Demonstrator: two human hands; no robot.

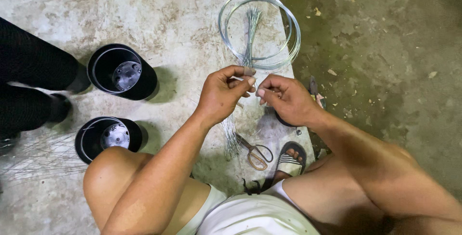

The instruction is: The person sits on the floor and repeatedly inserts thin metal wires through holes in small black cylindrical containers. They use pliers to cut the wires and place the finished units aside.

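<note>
Right now both hands meet over the concrete floor (pixel 159 13), left hand (pixel 222 93) & right hand (pixel 288 99) w/ fingertips pinched shut on a thin wire strand (pixel 254 82), just below the wire coil (pixel 260 29), w/ scissors (pixel 255 152) & two black pots (pixel 122 71) nearby.

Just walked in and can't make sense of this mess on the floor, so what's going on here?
A person crouches over a concrete floor, pinching thin wire between both hands: left hand, right hand. A bundle of cut wire strands runs from the fingers up across a coil of wire. Scissors lie by the person's sandalled foot. Two black pots stand to the left, beside another person's dark-clothed legs.
</note>
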